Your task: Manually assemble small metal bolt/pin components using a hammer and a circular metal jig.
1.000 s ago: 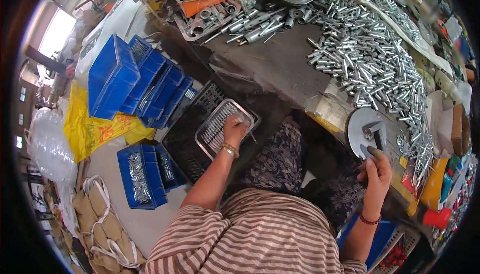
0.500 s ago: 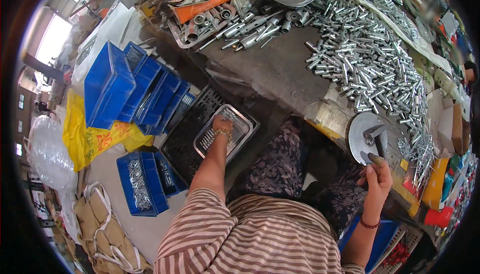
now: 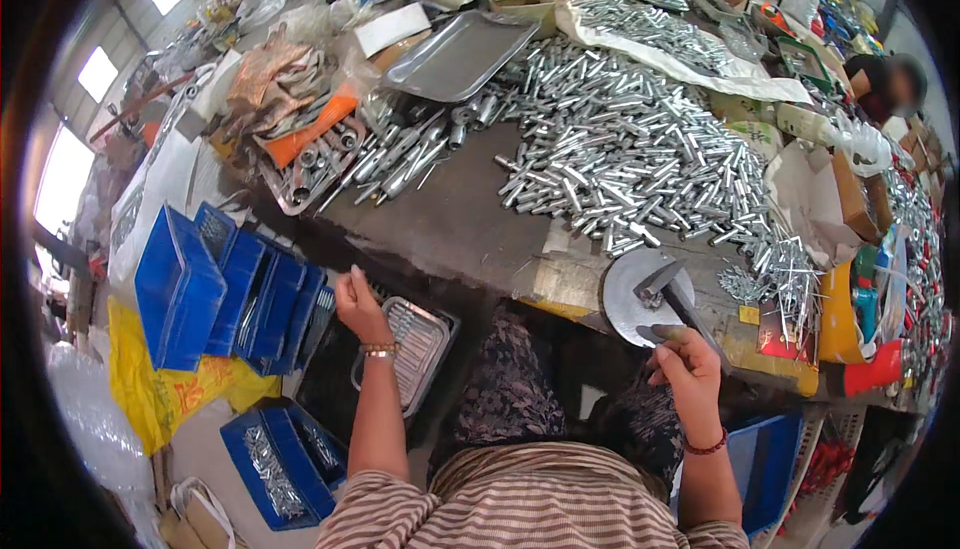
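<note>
My left hand (image 3: 362, 307) is raised just beyond a shallow metal tray (image 3: 446, 321), its fingers curled together; anything inside them is too small to make out. Silvery metal rods (image 3: 418, 347) lie in rows in the tray, which rests on a black plastic crate (image 3: 325, 381). At the table's front edge my right hand (image 3: 688, 364) hovers with bent fingers drawn together, dark at the tips. Whatever they pinch, if anything, I cannot make out. Close by, a hammer (image 3: 685, 304) lies across a round metal disc (image 3: 622, 299).
A large heap of metal sleeves (image 3: 640, 149) covers the table, with thin pins (image 3: 790, 284) at its right. Sockets and rods (image 3: 400, 159) lie near an empty metal tray (image 3: 460, 54). Blue bins (image 3: 180, 284) stand at left; another person (image 3: 885, 84) is at far right.
My left hand has lifted out of the tray and moved up and left. My right hand stays by the hammer, its fingers bent. The whole view has shifted, showing more of the table's far side.
</note>
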Motion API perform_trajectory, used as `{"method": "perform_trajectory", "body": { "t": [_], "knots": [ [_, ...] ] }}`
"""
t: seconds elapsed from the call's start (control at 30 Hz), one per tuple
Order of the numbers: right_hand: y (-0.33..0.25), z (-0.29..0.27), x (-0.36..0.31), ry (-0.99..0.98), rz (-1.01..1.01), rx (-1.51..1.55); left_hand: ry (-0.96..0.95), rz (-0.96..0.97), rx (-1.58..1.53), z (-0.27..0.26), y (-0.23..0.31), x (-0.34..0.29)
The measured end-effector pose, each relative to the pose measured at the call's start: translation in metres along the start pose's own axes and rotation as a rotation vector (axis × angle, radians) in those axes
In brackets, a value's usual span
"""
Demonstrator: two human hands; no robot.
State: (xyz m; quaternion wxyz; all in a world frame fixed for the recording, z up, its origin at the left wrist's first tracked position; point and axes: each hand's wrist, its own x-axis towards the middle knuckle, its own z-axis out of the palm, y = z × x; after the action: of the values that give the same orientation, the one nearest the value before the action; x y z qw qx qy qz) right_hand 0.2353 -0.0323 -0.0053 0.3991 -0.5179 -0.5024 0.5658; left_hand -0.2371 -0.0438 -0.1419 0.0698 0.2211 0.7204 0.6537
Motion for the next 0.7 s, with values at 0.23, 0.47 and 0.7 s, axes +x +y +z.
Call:
{"method": "perform_trajectory", "body": {
  "t": [0.23, 0.47, 0.7],
  "knots": [
    [-0.009, 0.006, -0.004, -0.032, 0.011, 0.042, -0.670, 0.733, 0.222, 0.094, 0.191, -0.045],
    [-0.008, -0.012, -0.026, -0.093, -0.186, -0.308, -0.928, 0.725, 0.476, 0.162, 0.182, -0.036],
    [-0.011, -0.051, -0.036, 0.109, -0.458, -0.519, -1.007, 0.572, 0.383, 0.150, 0.179, -0.033]
  ]
}}
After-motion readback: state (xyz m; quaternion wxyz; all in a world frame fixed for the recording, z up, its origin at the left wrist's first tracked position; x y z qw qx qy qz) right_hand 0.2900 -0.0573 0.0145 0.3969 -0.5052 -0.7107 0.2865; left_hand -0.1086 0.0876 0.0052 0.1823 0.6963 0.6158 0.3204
